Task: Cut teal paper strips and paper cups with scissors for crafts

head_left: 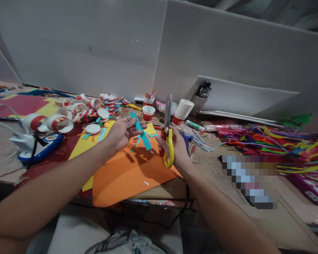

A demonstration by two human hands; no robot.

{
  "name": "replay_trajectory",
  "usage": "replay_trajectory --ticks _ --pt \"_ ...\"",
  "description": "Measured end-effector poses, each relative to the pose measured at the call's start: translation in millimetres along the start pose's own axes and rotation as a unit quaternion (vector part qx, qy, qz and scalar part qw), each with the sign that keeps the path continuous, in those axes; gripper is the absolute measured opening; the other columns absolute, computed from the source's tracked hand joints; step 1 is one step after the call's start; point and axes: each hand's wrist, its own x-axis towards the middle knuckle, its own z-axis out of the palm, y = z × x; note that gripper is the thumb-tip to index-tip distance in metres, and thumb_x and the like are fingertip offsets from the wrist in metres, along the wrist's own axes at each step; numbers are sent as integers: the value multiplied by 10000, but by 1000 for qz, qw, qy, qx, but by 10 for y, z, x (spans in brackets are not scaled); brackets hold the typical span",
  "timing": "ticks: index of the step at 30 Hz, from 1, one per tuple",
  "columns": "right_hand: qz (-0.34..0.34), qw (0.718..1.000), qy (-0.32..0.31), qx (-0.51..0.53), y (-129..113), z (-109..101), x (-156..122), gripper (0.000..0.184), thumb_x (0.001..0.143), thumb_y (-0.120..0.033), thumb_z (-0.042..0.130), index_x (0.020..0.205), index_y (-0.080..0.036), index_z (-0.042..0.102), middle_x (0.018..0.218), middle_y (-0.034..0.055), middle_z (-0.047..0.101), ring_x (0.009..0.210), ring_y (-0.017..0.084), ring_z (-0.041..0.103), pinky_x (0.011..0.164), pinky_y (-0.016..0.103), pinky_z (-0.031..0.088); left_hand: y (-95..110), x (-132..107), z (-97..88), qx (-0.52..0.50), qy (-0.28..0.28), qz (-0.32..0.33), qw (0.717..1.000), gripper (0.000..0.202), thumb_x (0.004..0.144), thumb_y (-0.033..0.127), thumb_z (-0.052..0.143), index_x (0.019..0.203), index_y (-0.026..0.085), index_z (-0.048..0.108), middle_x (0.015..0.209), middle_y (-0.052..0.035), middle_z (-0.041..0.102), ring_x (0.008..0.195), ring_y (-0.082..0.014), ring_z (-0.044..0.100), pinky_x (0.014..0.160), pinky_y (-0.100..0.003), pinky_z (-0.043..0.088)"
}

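My left hand (123, 132) pinches a narrow turquoise paper strip (141, 131) by its upper part, holding it tilted above the table. In my right hand (178, 146) is a pair of scissors (169, 144) with yellow and red handles, the blades pointing up and close together. A gap separates the scissors from the strip. Beneath both hands lies an orange sheet (116, 183), with small turquoise scraps on it and yellow paper (81, 158) under its left side. Beyond the strip stands a red-and-white paper cup (148, 114).
Cut cup rings (59, 121) and a blue power strip (41, 150) are at the left. Stacked paper cups (183, 111) and a bottle (201, 98) stand at the back. Colourful pipe cleaners (257, 141) and a blurred-out flat object (247, 183) lie at the right.
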Motion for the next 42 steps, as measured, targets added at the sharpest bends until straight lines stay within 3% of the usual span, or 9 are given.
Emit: replay_trajectory --ticks 3,7,13,20,27,31,35,38,42 --pt "13 979 -28 -201 26 -66 35 378 774 -426 702 1068 -203 621 743 1 597 634 148 534 568 269 412 16 22 -36 -25 10 -19 999 55 890 132 570 837 117 572 890 -125 746 739 -164 741 488 -144 542" --pt "15 898 -81 -432 54 -85 17 342 788 -369 687 1071 -178 675 878 93 675 794 218 608 675 291 416 12 32 -70 -41 19 -12 999 31 894 113 555 867 122 568 862 -106 744 700 -151 736 481 -139 534" --pt "8 829 -118 -547 108 -52 -38 335 863 -380 570 1124 -187 654 970 154 665 840 257 630 645 287 377 -25 89 -112 -46 24 -10 999 51 900 99 541 865 129 561 772 -58 724 634 -106 711 453 -109 496" --pt "-11 861 -103 -498 55 -43 -10 386 843 -303 580 1210 -189 616 1010 128 669 906 240 617 729 283 401 -50 111 -126 -45 26 6 999 70 900 99 539 840 130 558 719 -42 700 593 -95 693 423 -105 445" --pt "13 838 -121 -533 110 -53 -29 377 879 -435 566 1123 -159 647 957 160 661 855 267 630 694 306 418 -50 59 -103 -9 1 46 999 86 874 168 601 841 143 525 802 -79 732 694 -150 726 488 -161 495" --pt "-27 821 -109 -560 64 -61 -40 293 895 -305 559 1095 -123 671 1070 203 638 985 299 604 819 357 431 -44 50 -112 1 -10 41 999 103 854 196 630 856 141 543 842 -96 745 714 -163 730 461 -163 477" --pt "-64 898 -61 -431 -72 -32 -22 281 963 -289 460 1049 -147 687 1075 150 663 996 247 598 857 350 433 -59 33 -91 9 -20 46 999 130 842 213 653 860 148 541 854 -91 752 721 -159 730 466 -162 477" --pt "-28 963 -110 -246 -117 23 -21 282 954 -371 491 979 -170 687 926 68 700 817 170 618 732 282 451 -92 -14 -28 20 -39 57 997 165 826 230 681 857 151 540 848 -85 752 736 -160 729 494 -167 493" --pt "-2 979 -97 -182 -30 78 -41 184 862 -333 609 861 -168 690 767 16 680 658 126 572 615 245 409 -139 -88 54 42 -58 66 995 233 781 266 737 883 148 564 852 -84 751 739 -168 722 520 -191 514"
